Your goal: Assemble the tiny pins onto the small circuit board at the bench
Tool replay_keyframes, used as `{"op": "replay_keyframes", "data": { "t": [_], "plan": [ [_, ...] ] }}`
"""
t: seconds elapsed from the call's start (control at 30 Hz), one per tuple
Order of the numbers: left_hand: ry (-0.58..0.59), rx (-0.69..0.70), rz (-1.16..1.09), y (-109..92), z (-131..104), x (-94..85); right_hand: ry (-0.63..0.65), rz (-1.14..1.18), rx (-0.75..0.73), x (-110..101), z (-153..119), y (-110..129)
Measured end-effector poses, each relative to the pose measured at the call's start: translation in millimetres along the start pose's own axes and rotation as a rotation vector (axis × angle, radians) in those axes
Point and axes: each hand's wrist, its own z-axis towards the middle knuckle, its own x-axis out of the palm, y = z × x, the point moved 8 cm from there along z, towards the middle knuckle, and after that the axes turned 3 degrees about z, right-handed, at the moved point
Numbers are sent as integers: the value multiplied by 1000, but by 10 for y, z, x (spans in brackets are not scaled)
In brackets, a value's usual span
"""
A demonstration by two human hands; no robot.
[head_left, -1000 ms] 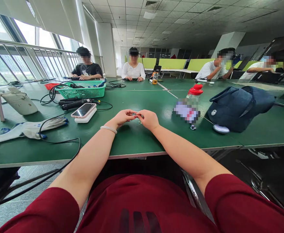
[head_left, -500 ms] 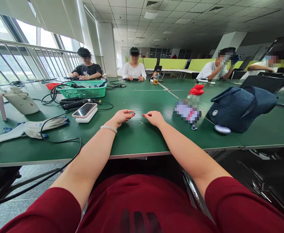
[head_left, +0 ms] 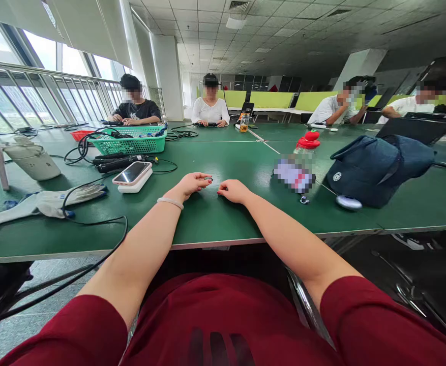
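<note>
Just above the green table [head_left: 203, 223], my left hand [head_left: 192, 186] is closed, pinching a small metallic piece [head_left: 208, 178] between thumb and fingers; it is too small to name. My right hand [head_left: 235, 191] is a little to the right, lower, with its fingers curled and thumb and forefinger together at the tabletop. Its fingertips cover the spot where a small shiny piece lay, so I cannot make out whether they hold it. A narrow gap separates the two hands.
On the left are a phone [head_left: 132, 173] on a white box, work gloves [head_left: 51, 201], black cables, a jug [head_left: 32, 158] and a green basket [head_left: 131, 142]. A red-capped bottle [head_left: 307, 142] and a dark blue bag [head_left: 375, 170] stand right. Several people sit around the table.
My right hand has moved slightly left and down, over the small shiny piece, which is now hidden by its fingers. My left hand keeps its pinch nearly unmoved.
</note>
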Motion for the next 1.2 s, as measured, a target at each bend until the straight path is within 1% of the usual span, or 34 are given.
{"op": "replay_keyframes", "data": {
  "t": [0.13,0.23,0.4,0.6,0.83,1.0,1.1,1.2],
  "plan": [
    [3,-2,3,-14,-20,12,-11,58,56,9,9,-58],
    [5,-3,-6,-22,-30,20,-18,63,59,16,13,-60],
    [-6,-10,-9,-13,-25,22,-14,50,40,-13,-14,-26],
    [0,0,8,-22,-30,27,48,64,-3,16,-15,-1],
    [-2,0,18,-33,-33,26,51,49,-39,-2,-40,50],
    [4,20,25,-39,-33,37,31,62,-69,-12,-41,59],
    [10,24,27,-49,-40,50,-2,61,-37,-28,-25,16],
    [17,28,32,-57,-42,61,-30,8,-5,-43,-12,-18]
  ]
}}
